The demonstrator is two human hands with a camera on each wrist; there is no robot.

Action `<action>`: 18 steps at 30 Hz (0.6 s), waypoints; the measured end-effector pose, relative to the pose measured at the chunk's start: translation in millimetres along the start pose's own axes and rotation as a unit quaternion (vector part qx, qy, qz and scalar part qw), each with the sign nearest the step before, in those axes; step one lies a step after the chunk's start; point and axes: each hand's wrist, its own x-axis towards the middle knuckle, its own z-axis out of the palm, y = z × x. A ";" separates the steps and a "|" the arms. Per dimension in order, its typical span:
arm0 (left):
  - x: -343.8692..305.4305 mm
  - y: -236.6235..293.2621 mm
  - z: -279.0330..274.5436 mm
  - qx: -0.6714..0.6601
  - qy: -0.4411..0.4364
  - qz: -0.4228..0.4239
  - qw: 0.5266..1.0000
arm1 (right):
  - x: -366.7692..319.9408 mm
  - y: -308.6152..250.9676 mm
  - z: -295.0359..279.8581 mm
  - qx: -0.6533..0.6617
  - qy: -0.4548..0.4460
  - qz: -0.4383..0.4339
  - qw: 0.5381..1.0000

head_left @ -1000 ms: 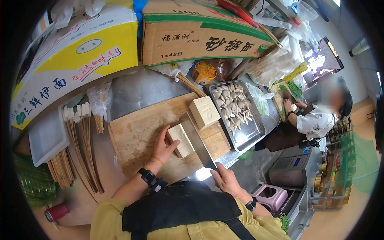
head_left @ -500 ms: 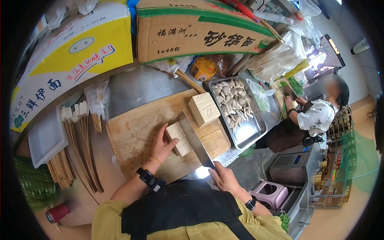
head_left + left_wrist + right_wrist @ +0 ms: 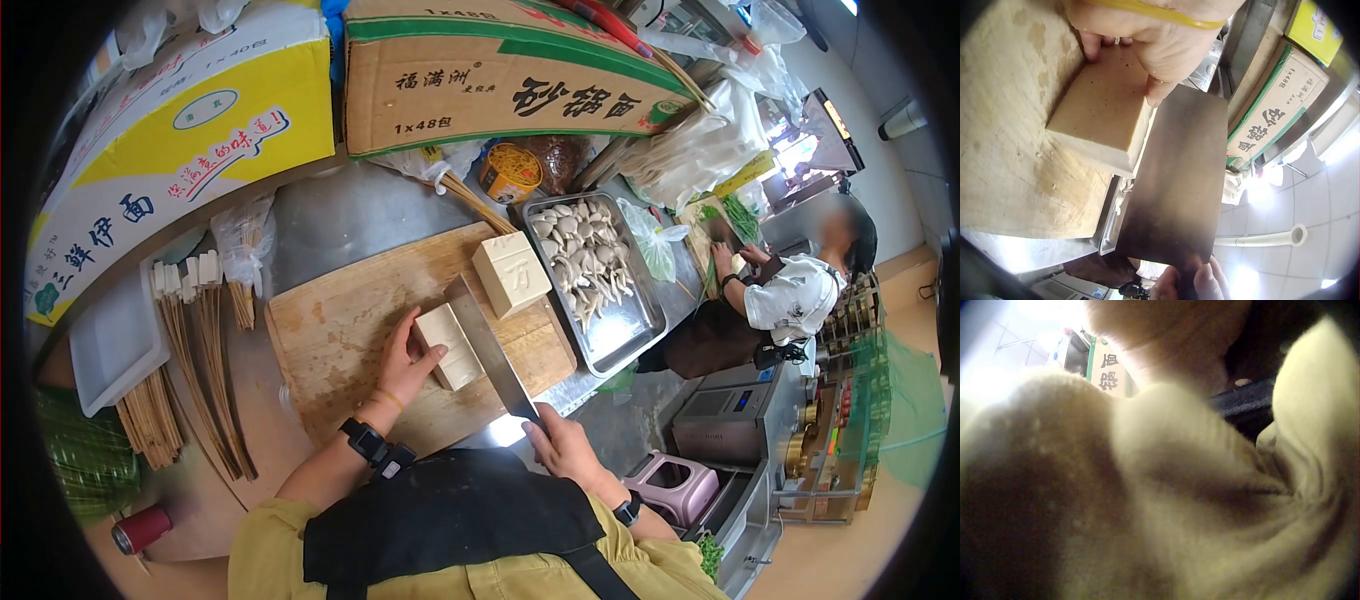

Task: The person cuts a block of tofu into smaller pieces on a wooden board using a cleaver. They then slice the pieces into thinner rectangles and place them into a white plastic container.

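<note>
A pale tofu block point(image 3: 449, 348) stands on the wooden cutting board point(image 3: 330, 320), gripped by the left hand point(image 3: 403, 367) from its left side, thumb on the near face. The right hand point(image 3: 566, 448) holds a cleaver point(image 3: 492, 352) by its handle, the broad blade beside the block's right side. In the left wrist view the blade point(image 3: 1175, 169) stands along one face of the tofu point(image 3: 1100, 106), near the thumb. A second block point(image 3: 511, 275) with a stamped mark sits beyond the blade. Sleeve fabric covers most of the right wrist view.
A metal tray point(image 3: 625, 345) of mushrooms stands right of the board. Skewers point(image 3: 215, 370) and a white tray point(image 3: 120, 335) lie to the left. Cardboard boxes point(image 3: 430, 90) line the back. Another person point(image 3: 800, 290) works at a board on the far right.
Since a second ago, the cleaver blade and the gripped tofu have shifted slightly left in the head view, along with the boxes and board. Both hands keep their holds.
</note>
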 end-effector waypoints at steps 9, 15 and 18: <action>2.1 -7.3 -2.2 0.010 0.003 0.004 1.000 | 0.1 0.9 0.6 -0.017 -0.005 -0.001 1.000; -0.3 -4.8 -1.3 -0.037 -0.010 -0.008 0.999 | -0.5 0.3 1.8 -0.013 -0.016 0.018 1.000; 0.4 -4.5 1.5 -0.054 -0.004 -0.012 0.998 | 0.3 -8.7 -1.8 -0.005 -0.034 0.051 0.998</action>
